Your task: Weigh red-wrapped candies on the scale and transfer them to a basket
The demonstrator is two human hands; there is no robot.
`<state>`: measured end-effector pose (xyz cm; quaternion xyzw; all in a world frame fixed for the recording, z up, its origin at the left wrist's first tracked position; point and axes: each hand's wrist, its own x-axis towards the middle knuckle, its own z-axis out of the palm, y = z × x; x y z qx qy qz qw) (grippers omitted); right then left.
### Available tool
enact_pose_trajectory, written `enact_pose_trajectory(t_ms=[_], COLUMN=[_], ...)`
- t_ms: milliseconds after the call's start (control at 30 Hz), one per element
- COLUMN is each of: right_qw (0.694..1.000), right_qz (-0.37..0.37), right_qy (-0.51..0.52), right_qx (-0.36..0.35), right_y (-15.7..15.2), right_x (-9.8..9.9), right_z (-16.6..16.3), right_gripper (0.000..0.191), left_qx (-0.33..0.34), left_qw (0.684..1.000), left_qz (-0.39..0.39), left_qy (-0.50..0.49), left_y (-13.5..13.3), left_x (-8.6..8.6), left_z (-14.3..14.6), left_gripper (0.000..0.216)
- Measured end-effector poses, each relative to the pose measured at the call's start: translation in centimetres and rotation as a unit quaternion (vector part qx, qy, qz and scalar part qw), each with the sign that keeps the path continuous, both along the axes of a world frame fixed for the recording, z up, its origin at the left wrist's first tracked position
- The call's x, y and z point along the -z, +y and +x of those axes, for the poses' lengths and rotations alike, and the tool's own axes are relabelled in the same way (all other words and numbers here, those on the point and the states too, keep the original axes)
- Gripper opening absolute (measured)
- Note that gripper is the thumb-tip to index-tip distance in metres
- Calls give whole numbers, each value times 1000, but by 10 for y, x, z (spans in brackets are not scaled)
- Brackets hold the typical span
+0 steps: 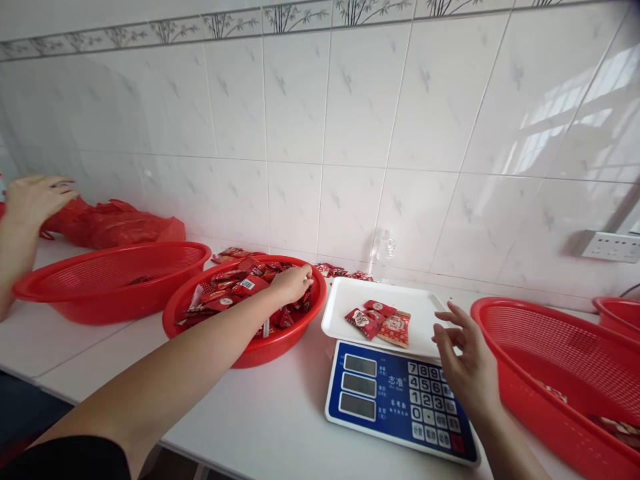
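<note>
My left hand (293,284) reaches into a red plastic basket (245,357) heaped with small red snack packets (245,287). Its fingers curl down over the right side of the heap, and whatever they grip is hidden. My right hand (465,353) hovers by the right edge of the scale's white tray (425,303), fingers bent and apart with nothing in them. On that tray lie several packets, among them dark red ones (364,321) and a red-and-gold one (395,329). The blue digital scale (395,393) faces me, its displays dark.
Another red basket (115,303) with little in it stands left, near a co-worker's hand (37,197) and red plastic bags (115,223). To the right are more red baskets (560,360). Loose packets (345,272) and a clear bottle (385,253) sit along the tiled wall.
</note>
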<state>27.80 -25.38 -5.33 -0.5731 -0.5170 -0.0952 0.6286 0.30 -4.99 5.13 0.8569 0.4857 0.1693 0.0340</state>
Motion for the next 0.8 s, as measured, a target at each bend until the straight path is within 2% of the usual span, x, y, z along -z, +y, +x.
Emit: enact_pose_trajectory(t_ms=[100, 200, 300, 400, 533, 667, 733, 800], right_qw=[1000, 1000, 1000, 1000, 1000, 1000, 1000, 1000], right_qz=[-5, -12, -10, -6, -1, 2, 4, 7], right_qy=[-7, -4, 0, -2, -14, -24, -26, -26], right_qx=[2, -2, -6, -7, -9, -7, -9, -14], right_y=[2, 3, 3, 3, 3, 4, 4, 3], right_x=[0, -1, -2, -4, -7, -9, -10, -11], right_z=[0, -1, -2, -3, -4, -4, -5, -5], right_gripper=[47, 46, 44, 43, 41, 39, 39, 39], left_qx=[25, 90, 175, 218, 237, 232, 213, 200], left_qw=[998, 993, 982, 974, 970, 972, 976, 978], left_qz=[49, 59, 24, -30, -19, -25, -31, -18], left_qy=[-39, -56, -62, -55, -51, -33, -30, -50], left_y=[-11, -25, -40, -52, -58, -56, -55, -60], left_x=[-10, -9, -1, 11, 26, 41, 43, 35], left_z=[8, 24, 47, 73, 99, 107, 107, 107], left_gripper=[23, 22, 26, 35, 30, 36, 44, 46])
